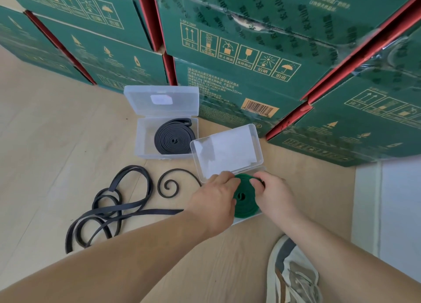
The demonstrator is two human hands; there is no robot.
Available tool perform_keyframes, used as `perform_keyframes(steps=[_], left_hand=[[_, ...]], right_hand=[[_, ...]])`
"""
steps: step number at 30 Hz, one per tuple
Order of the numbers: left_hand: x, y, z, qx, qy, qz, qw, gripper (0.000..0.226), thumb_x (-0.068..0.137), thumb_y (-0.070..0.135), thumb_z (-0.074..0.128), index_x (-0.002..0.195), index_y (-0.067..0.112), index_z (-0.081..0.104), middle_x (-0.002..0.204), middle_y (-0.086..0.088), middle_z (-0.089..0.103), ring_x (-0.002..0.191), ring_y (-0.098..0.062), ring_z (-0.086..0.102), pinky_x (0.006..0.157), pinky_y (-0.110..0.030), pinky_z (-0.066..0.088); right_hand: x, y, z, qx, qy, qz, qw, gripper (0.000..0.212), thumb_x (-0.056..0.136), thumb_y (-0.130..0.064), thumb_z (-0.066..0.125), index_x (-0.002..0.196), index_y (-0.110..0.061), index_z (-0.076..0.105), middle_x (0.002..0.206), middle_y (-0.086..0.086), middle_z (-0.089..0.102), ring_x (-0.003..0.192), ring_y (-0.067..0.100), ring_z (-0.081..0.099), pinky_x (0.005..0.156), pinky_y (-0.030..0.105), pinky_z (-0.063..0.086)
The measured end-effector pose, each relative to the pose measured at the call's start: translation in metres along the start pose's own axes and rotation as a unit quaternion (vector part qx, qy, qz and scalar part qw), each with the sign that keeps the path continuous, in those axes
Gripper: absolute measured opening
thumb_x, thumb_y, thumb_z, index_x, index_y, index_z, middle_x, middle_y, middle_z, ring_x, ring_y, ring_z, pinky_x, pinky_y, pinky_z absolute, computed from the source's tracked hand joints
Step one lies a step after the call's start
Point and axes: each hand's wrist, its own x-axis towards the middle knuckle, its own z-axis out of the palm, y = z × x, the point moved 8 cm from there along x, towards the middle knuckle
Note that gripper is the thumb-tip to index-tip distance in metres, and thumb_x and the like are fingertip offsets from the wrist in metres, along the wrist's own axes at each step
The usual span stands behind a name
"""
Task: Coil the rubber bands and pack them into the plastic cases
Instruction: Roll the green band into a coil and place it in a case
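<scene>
Green rubber band coil (245,200): in near plastic case (227,153), 6 o'clock of lid. Left hand (214,200), right hand (272,193) both pinching coil. Risk: coil springs loose on release.

Your two forearms bare with no sleeves showing, your shoe (293,277) off-white with grey panels, beige laces
</scene>
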Motion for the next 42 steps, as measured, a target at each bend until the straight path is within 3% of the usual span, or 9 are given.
perform_keyframes(steps=[4, 10, 13, 17, 23, 30, 34, 38, 42], left_hand=[[0.000, -0.004, 0.011, -0.007, -0.059, -0.010, 0.998, 0.040, 0.097, 0.022, 0.053, 0.136, 0.016, 0.048, 0.141, 0.002, 0.050, 0.129, -0.026, 0.051, 0.100, -0.041, 0.049], [-0.006, -0.006, 0.023, 0.034, -0.147, 0.003, 0.989, 0.063, 0.103, 0.027, 0.050, 0.160, 0.018, 0.024, 0.171, -0.001, 0.012, 0.157, -0.018, 0.013, 0.124, -0.038, 0.027], [-0.004, -0.011, 0.018, 0.013, -0.108, -0.009, 0.994, 0.044, 0.102, 0.024, 0.048, 0.146, 0.020, 0.046, 0.160, 0.002, 0.036, 0.141, -0.025, 0.043, 0.110, -0.040, 0.044], [-0.012, -0.016, -0.003, 0.059, 0.040, 0.043, 0.997, 0.025, 0.096, 0.019, 0.048, 0.113, 0.019, 0.066, 0.109, 0.003, 0.062, 0.102, -0.021, 0.058, 0.081, -0.036, 0.053], [-0.031, -0.023, -0.011, 0.096, 0.081, 0.069, 0.990, 0.020, 0.091, 0.023, 0.061, 0.109, 0.018, 0.068, 0.112, 0.001, 0.059, 0.097, -0.022, 0.059, 0.072, -0.032, 0.051], [-0.041, -0.032, -0.005, 0.097, 0.024, -0.046, 0.994, 0.032, 0.102, 0.043, 0.047, 0.127, 0.023, 0.044, 0.111, 0.001, 0.053, 0.099, -0.023, 0.059, 0.069, -0.031, 0.038], [-0.042, -0.037, 0.003, 0.034, 0.008, -0.088, 0.996, 0.042, 0.104, 0.042, 0.046, 0.137, 0.019, 0.035, 0.108, -0.002, 0.057, 0.095, -0.027, 0.063, 0.073, -0.037, 0.049], [-0.041, -0.034, 0.007, -0.051, 0.012, -0.114, 0.992, 0.076, 0.104, 0.040, 0.046, 0.161, 0.019, 0.001, 0.119, -0.005, 0.057, 0.098, -0.021, 0.058, 0.077, -0.032, 0.047], [-0.030, -0.038, 0.001, -0.076, -0.002, -0.129, 0.989, 0.082, 0.100, 0.038, 0.052, 0.162, 0.021, 0.001, 0.120, -0.006, 0.057, 0.108, -0.025, 0.058, 0.092, -0.038, 0.050]], right_hand=[[0.004, -0.001, 0.000, -0.074, 0.016, 0.009, 0.997, 0.027, 0.102, -0.024, 0.052, 0.076, -0.023, 0.055, 0.067, 0.002, 0.061, 0.065, 0.028, 0.059, 0.061, 0.041, 0.056], [-0.005, -0.018, -0.016, -0.269, -0.014, -0.035, 0.962, 0.019, 0.100, -0.034, 0.058, 0.113, -0.020, 0.061, 0.094, 0.000, 0.067, 0.078, 0.026, 0.064, 0.064, 0.035, 0.055], [-0.018, -0.031, -0.008, -0.266, -0.067, -0.097, 0.957, 0.043, 0.094, -0.039, 0.067, 0.133, -0.027, 0.053, 0.126, -0.005, 0.051, 0.100, 0.021, 0.060, 0.072, 0.035, 0.054], [-0.020, -0.022, 0.013, -0.279, -0.133, -0.098, 0.946, 0.073, 0.092, -0.046, 0.068, 0.155, -0.031, 0.033, 0.151, -0.008, 0.033, 0.136, 0.018, 0.039, 0.090, 0.040, 0.054], [-0.020, -0.018, 0.019, -0.327, -0.124, -0.108, 0.931, 0.084, 0.093, -0.052, 0.064, 0.161, -0.024, 0.022, 0.148, 0.003, 0.032, 0.127, 0.025, 0.045, 0.095, 0.039, 0.051], [-0.027, -0.030, 0.019, -0.300, -0.070, -0.197, 0.931, 0.072, 0.078, -0.037, 0.085, 0.140, -0.014, 0.057, 0.141, 0.008, 0.043, 0.128, 0.032, 0.046, 0.101, 0.050, 0.051], [-0.036, -0.027, 0.032, -0.276, -0.108, -0.224, 0.928, 0.082, 0.087, -0.044, 0.076, 0.154, -0.015, 0.041, 0.161, 0.008, 0.033, 0.152, 0.030, 0.028, 0.121, 0.049, 0.034], [-0.032, -0.024, 0.029, -0.319, -0.067, -0.212, 0.921, 0.091, 0.080, -0.055, 0.077, 0.153, -0.013, 0.043, 0.153, 0.008, 0.046, 0.147, 0.031, 0.037, 0.121, 0.049, 0.033], [-0.023, -0.023, 0.028, -0.298, -0.068, -0.166, 0.938, 0.095, 0.085, -0.061, 0.068, 0.158, -0.014, 0.031, 0.160, 0.000, 0.032, 0.147, 0.025, 0.032, 0.122, 0.041, 0.027]])
